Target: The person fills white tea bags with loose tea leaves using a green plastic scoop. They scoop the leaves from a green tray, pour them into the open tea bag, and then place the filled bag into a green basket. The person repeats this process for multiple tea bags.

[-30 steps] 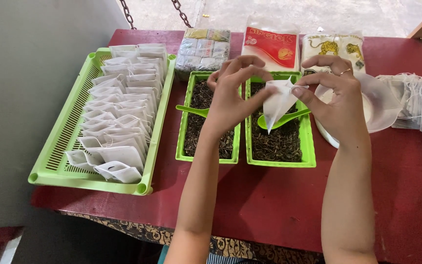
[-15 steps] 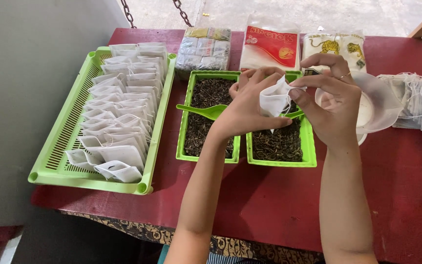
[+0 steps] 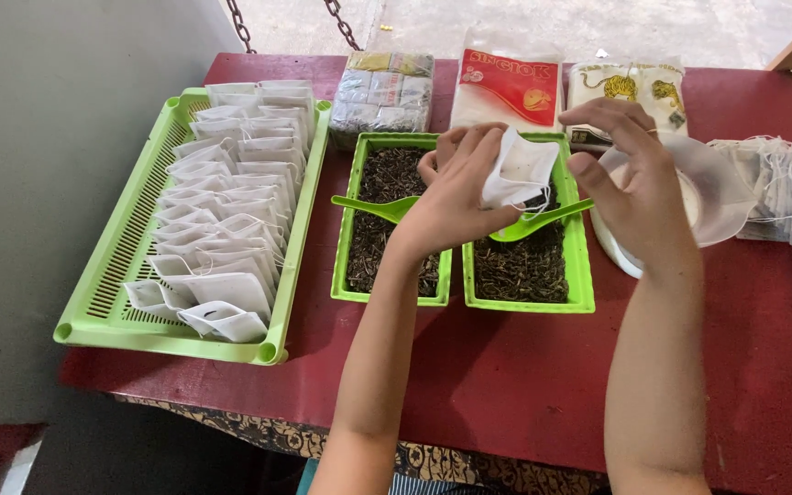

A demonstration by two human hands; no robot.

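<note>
My left hand pinches a small white paper pouch above the right of two small green trays. Both trays hold dark loose tea, the left one under my left wrist. My right hand hovers just right of the pouch with its fingers spread and nothing visibly in it. A green spoon lies across the right tray below the pouch. A second green spoon rests in the left tray.
A big green slotted tray at the left holds several rows of white pouches. Three packets stand along the table's far edge. A white bowl sits under my right hand, with a heap of stringed pouches beyond it.
My left hand has kept the pouch and shifted it slightly over the right tray. My right hand has come off the pouch and opened beside it.
</note>
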